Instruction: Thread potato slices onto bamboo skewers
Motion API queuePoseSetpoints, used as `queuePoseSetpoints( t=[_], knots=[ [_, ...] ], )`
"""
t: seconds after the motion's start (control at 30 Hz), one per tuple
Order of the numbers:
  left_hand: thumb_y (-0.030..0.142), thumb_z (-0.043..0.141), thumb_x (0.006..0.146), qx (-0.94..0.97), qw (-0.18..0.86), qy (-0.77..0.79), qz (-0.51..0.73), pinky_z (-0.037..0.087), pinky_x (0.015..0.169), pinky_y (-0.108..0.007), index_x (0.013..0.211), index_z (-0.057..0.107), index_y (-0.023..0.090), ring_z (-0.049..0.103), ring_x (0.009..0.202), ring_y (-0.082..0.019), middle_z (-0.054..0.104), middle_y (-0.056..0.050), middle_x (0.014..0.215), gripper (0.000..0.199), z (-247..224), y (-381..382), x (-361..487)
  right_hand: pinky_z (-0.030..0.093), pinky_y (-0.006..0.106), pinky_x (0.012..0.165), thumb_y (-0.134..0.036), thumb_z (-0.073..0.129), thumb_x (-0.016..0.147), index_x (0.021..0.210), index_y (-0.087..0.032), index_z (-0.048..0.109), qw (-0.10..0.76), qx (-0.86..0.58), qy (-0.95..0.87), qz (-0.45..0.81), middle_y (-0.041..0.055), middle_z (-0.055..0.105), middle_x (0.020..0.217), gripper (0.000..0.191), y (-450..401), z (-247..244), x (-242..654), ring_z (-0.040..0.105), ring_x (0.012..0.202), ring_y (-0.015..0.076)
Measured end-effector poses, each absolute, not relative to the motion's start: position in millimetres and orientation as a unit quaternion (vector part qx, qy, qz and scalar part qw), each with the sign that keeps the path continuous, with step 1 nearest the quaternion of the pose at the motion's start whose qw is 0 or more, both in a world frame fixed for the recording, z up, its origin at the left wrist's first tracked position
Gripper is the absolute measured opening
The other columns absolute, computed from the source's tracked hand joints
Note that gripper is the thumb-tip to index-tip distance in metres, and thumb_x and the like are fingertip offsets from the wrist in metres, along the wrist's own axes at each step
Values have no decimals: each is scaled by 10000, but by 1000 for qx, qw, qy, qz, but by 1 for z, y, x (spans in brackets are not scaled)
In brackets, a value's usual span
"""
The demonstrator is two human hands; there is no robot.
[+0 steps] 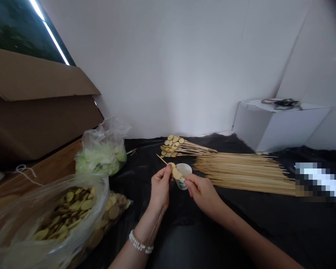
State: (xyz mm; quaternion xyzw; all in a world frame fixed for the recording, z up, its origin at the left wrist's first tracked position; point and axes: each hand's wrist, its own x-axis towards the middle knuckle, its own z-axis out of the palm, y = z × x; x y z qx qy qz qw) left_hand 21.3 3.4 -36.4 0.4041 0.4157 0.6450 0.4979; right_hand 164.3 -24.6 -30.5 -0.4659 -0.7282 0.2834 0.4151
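Note:
Near the centre, my left hand (161, 184) pinches pale yellow slices (177, 173) that sit on a thin wooden stick (161, 159), its bare tip pointing up and to the left. My right hand (197, 188) is closed at the other end of the stick, just right of the slices. Under and behind the hands stands a white cup (186, 170) with a green print. Behind it lie skewers with round slices (171, 145) at their left ends. To the right is a wide spread of bare sticks (246, 172).
An open plastic bag of slices (72, 209) lies at the lower left, another bag (112, 211) beside it. Behind is a bag of pale green pieces (100, 158). A cardboard box (42, 116) stands far left, a white box (274, 123) at the back right.

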Motion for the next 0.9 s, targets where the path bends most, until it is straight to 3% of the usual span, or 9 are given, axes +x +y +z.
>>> queuePoseSetpoints(
  t=[0.37,0.63,0.8,0.9],
  knots=[
    [407,727,681,371,537,404,641,328,514,-182,799,739,127,442,551,-60,616,-16,661,304,-34,3,20,326,207,557,-192,438,873,716,-180,581,414,-478,-743,222,-12,598,617,212,-25,-33,164,513,551,105],
    [375,773,629,336,550,391,657,365,533,-163,766,738,119,455,548,-40,634,-16,683,293,-32,3,22,341,243,616,-184,342,928,811,-162,587,353,-498,-792,27,67,635,756,273,-30,-42,160,562,681,151],
    [346,738,696,358,610,362,607,390,562,-156,889,733,124,517,623,-59,669,-52,773,295,-27,3,16,348,228,606,-218,411,900,772,-175,597,418,-480,-755,155,19,628,710,230,-26,-39,163,552,633,129],
    [318,741,702,368,646,354,567,394,567,-153,976,719,136,553,679,-77,680,-68,817,329,-22,4,8,339,219,569,-233,440,882,743,-172,611,414,-481,-731,252,-10,585,613,229,-24,-34,163,520,567,116]
  ],
)
